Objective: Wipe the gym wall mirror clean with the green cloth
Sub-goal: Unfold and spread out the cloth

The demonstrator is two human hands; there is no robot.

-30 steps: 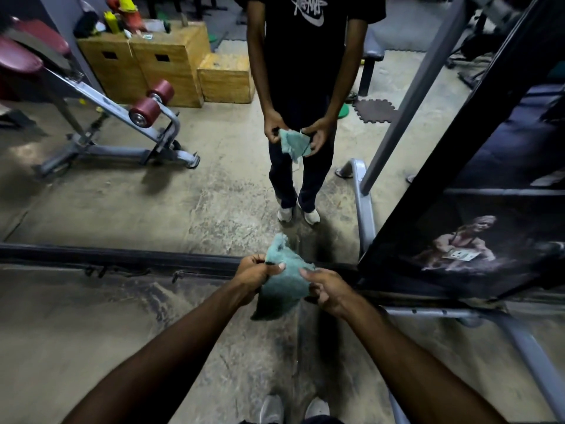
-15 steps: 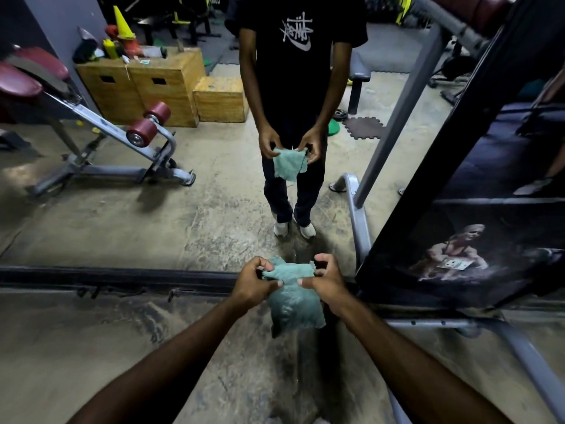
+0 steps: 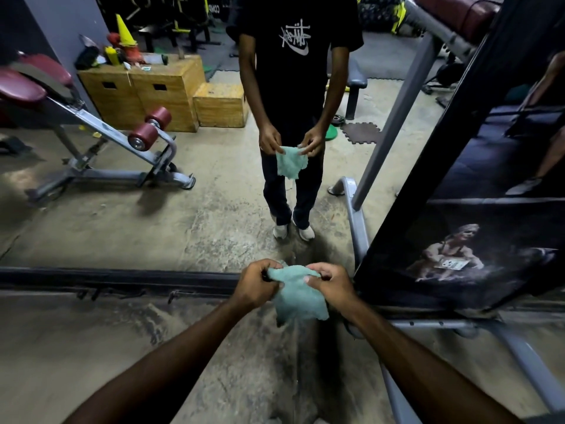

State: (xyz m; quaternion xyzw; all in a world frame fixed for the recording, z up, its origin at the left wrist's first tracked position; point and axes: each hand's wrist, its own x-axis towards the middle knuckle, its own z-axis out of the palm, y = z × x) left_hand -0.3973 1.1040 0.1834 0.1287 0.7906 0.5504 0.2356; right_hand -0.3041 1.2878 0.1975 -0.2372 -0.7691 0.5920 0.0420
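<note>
While the green cloth (image 3: 298, 301) hangs low in front of the mirror (image 3: 183, 215), near its bottom frame, the left grip (image 3: 255, 284) and right grip (image 3: 331, 284) each pinch a top corner, both closed tight on it.

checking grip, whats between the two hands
The top edge of the green cloth, gripped by the left hand and right hand, seen in the head view.

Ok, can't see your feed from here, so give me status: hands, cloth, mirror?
Left hand and right hand both pinch the cloth at its top. Cloth hangs clear of the mirror; no wiping yet. Black panel close on the right.
</note>
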